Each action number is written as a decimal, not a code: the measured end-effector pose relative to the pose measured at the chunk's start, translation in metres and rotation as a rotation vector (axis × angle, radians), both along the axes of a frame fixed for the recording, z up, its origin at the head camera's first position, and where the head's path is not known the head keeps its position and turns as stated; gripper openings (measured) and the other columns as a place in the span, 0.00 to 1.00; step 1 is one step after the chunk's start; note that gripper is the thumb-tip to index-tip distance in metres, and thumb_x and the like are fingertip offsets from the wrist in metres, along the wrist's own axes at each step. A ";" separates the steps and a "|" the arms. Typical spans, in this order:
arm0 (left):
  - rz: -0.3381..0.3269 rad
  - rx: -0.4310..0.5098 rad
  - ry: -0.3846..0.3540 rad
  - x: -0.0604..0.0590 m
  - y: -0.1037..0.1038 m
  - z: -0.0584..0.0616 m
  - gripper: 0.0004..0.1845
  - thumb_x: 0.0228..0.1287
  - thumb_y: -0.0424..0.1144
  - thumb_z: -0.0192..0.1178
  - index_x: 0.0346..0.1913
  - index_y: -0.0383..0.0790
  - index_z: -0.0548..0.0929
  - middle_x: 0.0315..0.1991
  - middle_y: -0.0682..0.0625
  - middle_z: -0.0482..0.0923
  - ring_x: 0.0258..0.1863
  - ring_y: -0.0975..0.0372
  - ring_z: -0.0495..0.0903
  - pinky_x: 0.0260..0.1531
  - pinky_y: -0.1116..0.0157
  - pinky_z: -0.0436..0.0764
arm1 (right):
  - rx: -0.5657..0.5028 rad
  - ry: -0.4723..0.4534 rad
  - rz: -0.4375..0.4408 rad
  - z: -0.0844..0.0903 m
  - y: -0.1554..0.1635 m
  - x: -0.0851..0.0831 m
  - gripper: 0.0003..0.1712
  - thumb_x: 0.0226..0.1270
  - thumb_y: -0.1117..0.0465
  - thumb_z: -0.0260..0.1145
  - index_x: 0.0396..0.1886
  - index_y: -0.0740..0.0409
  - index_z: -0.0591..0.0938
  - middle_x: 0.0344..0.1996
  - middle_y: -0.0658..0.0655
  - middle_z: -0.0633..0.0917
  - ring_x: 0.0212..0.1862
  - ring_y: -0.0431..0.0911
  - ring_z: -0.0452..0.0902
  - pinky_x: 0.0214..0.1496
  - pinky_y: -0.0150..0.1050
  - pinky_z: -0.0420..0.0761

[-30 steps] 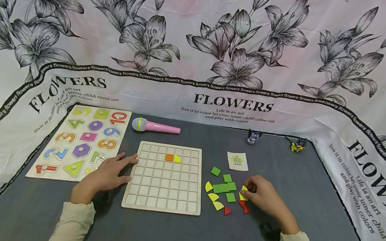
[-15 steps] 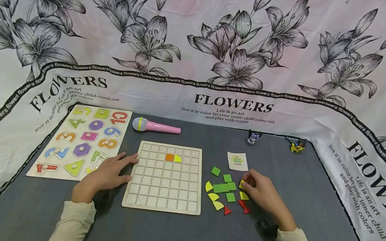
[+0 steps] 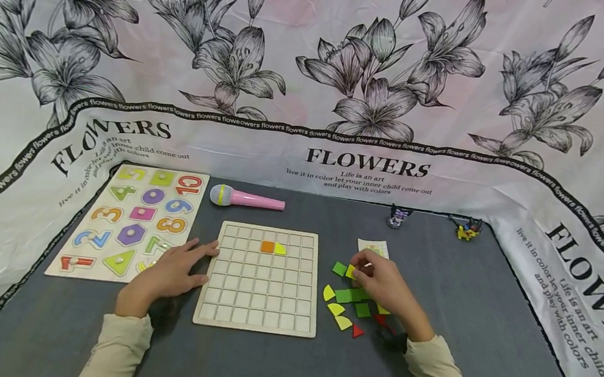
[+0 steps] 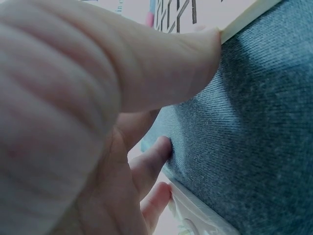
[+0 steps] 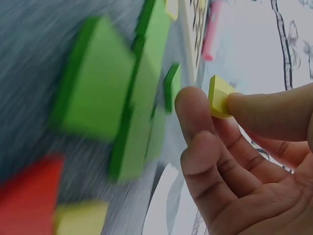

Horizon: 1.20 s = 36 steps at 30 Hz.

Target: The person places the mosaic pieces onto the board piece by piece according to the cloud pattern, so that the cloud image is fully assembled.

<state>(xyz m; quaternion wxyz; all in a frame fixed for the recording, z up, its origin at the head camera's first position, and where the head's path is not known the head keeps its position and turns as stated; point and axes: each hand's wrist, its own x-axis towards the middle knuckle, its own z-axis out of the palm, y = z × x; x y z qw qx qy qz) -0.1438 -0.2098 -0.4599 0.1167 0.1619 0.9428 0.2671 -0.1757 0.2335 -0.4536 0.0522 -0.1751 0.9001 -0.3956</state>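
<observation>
A wooden grid board (image 3: 260, 298) lies on the grey cloth, with an orange square (image 3: 267, 247) and a yellow quarter-round (image 3: 279, 249) set in its second row. My left hand (image 3: 204, 263) rests flat beside the board, and its thumb (image 4: 171, 63) touches the board's left edge (image 4: 247, 18). My right hand (image 3: 360, 269) hovers over the loose pieces and pinches a small yellow piece (image 3: 350, 271) (image 5: 219, 95) between thumb and fingers. Below it lie green squares (image 3: 339, 268) (image 5: 98, 98), yellow quarter-rounds (image 3: 335, 309) and a red triangle (image 3: 356, 330).
A number puzzle board (image 3: 129, 222) sits at the left, a pink toy microphone (image 3: 248, 199) behind the grid board. A pattern card (image 3: 373, 246) lies behind my right hand. Two small figures (image 3: 398, 217) (image 3: 466, 229) stand at the back. Flower-printed cloth walls surround the table.
My right hand picked a yellow piece from the right side of the pile and carried it up and left, over the green pieces. The left hand stayed put.
</observation>
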 end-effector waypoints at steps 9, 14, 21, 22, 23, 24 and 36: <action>0.009 0.011 -0.004 0.000 0.000 0.000 0.37 0.73 0.37 0.70 0.80 0.37 0.69 0.77 0.34 0.69 0.80 0.32 0.53 0.74 0.29 0.52 | -0.050 0.000 0.062 0.001 -0.040 -0.014 0.05 0.76 0.72 0.67 0.47 0.65 0.84 0.36 0.56 0.87 0.35 0.49 0.89 0.33 0.39 0.85; 0.009 0.021 -0.006 0.001 -0.001 -0.001 0.37 0.73 0.36 0.70 0.80 0.37 0.69 0.76 0.35 0.70 0.80 0.32 0.53 0.75 0.30 0.51 | -0.058 0.021 0.103 -0.001 -0.059 -0.021 0.04 0.75 0.72 0.68 0.45 0.64 0.84 0.36 0.56 0.88 0.34 0.48 0.89 0.34 0.39 0.85; 0.013 0.018 -0.011 0.000 -0.001 0.000 0.36 0.73 0.37 0.70 0.80 0.37 0.70 0.77 0.35 0.70 0.81 0.32 0.53 0.75 0.30 0.51 | 0.002 0.072 0.122 -0.001 -0.080 -0.028 0.03 0.73 0.69 0.71 0.42 0.60 0.85 0.36 0.51 0.87 0.36 0.43 0.83 0.35 0.39 0.83; 0.015 0.015 -0.012 0.000 0.000 0.000 0.36 0.73 0.37 0.70 0.80 0.38 0.70 0.77 0.35 0.69 0.81 0.32 0.53 0.75 0.30 0.51 | 0.005 0.075 0.126 -0.001 -0.081 -0.028 0.03 0.72 0.69 0.71 0.42 0.59 0.86 0.36 0.51 0.87 0.36 0.43 0.83 0.35 0.39 0.83; 0.017 0.013 -0.012 0.000 0.000 0.000 0.36 0.73 0.37 0.70 0.80 0.38 0.70 0.77 0.35 0.69 0.81 0.32 0.53 0.75 0.29 0.51 | 0.007 0.079 0.130 -0.002 -0.083 -0.029 0.03 0.72 0.69 0.72 0.42 0.59 0.86 0.36 0.51 0.87 0.36 0.43 0.83 0.35 0.39 0.83; 0.018 0.011 -0.013 0.000 0.000 0.000 0.36 0.73 0.37 0.70 0.80 0.38 0.70 0.78 0.36 0.69 0.81 0.33 0.53 0.75 0.29 0.51 | 0.007 0.078 0.131 -0.002 -0.085 -0.029 0.03 0.72 0.69 0.72 0.42 0.59 0.86 0.36 0.51 0.87 0.36 0.43 0.83 0.35 0.39 0.83; 0.030 0.019 -0.026 0.001 0.000 0.001 0.35 0.73 0.37 0.70 0.79 0.38 0.71 0.79 0.36 0.66 0.81 0.33 0.52 0.75 0.29 0.52 | 0.039 0.086 0.194 -0.010 -0.099 -0.037 0.04 0.73 0.69 0.70 0.37 0.58 0.86 0.33 0.50 0.85 0.35 0.42 0.79 0.35 0.39 0.81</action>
